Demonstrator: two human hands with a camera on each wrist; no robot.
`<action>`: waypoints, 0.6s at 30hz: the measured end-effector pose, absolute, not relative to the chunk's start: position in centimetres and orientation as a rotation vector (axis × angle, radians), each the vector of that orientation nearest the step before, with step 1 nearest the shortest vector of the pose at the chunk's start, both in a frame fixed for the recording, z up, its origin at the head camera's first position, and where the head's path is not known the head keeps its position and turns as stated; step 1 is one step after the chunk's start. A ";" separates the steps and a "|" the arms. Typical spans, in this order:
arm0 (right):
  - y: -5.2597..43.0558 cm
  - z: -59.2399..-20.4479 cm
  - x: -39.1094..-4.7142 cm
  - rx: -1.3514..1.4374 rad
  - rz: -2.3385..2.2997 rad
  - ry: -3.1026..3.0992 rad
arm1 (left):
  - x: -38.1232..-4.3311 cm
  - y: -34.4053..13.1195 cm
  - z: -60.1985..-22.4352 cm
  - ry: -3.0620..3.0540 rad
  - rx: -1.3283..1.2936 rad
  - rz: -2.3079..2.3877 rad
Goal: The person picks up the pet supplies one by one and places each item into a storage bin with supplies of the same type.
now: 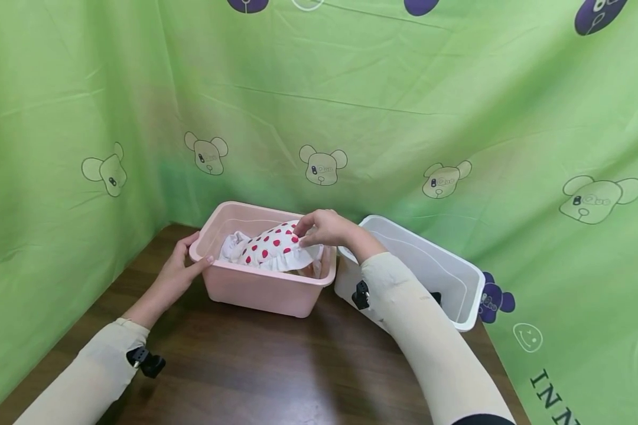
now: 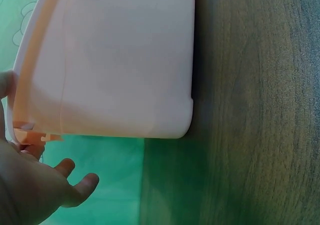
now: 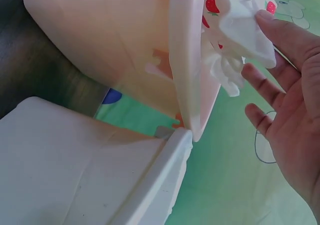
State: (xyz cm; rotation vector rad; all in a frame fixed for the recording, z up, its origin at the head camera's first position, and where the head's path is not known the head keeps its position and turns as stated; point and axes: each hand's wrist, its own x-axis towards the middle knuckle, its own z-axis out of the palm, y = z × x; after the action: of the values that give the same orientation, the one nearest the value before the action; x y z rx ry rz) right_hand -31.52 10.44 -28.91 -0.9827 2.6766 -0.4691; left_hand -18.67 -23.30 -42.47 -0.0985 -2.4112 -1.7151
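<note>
My left hand grips the left end of a pink plastic bin, its thumb over the rim; in the left wrist view some fingers of that hand show past the bin's end. A white ruffled cloth item with a red strawberry print lies in the bin, bulging up to the rim. Its right end is pinched between thumb and fingers of my right hand. In the right wrist view the white frill hangs at those fingertips. What lies beneath the cloth is mostly hidden.
A white plastic bin stands at the right, close against the pink one, with something small and dark inside, partly behind my right forearm. Both bins stand on a dark brown wooden table. A green curtain with bear prints hangs behind.
</note>
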 end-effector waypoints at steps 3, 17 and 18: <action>10.6 -28.9 -31.5 -0.992 -0.469 2.670 | -18.7 -23.3 -42.3 -2.401 -0.106 -1.725; 11.2 -28.5 -30.5 -1.012 -0.505 2.723 | -18.4 -23.2 -42.1 -2.409 -0.108 -1.729; 11.2 -28.5 -30.2 -1.028 -0.497 2.733 | -18.3 -23.2 -42.2 -2.404 -0.107 -1.736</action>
State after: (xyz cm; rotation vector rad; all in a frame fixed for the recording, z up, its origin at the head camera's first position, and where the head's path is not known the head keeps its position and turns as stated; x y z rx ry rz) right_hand -30.24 11.23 -28.49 -1.0281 2.7329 -0.4974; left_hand -18.31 -23.18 -42.22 -0.1071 -2.4044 -1.7361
